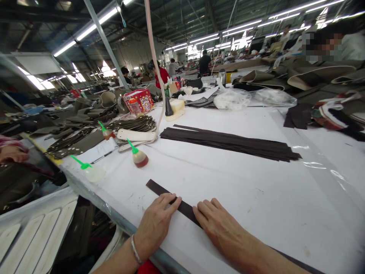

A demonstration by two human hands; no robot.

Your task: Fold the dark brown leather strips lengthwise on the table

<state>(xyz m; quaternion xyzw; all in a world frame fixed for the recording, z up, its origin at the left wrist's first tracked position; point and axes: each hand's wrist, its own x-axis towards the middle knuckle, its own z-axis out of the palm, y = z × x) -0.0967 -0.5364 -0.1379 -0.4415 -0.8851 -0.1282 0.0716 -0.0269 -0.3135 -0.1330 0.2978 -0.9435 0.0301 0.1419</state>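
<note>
A long dark brown strip (187,210) of flat material lies slantwise on the white tabletop, and its far end sticks out past my left hand (158,215). That hand, with a silver bangle at the wrist, has its fingers bent together on the strip. My right hand (218,222) grips the strip a short way to the right, its fingers curled over it. Part of the strip is hidden under my right forearm and shows again at the lower right. Farther back lies a stack of similar dark strips (228,142).
Green-tipped squeeze bottles (140,158) stand at the left beside pale strap pieces (137,135). Behind are a red patterned box (139,101), a yellowish sponge block (176,108) and plastic bags (234,99). A hose (152,42) hangs over the table. A co-worker's hand (13,154) shows at far left.
</note>
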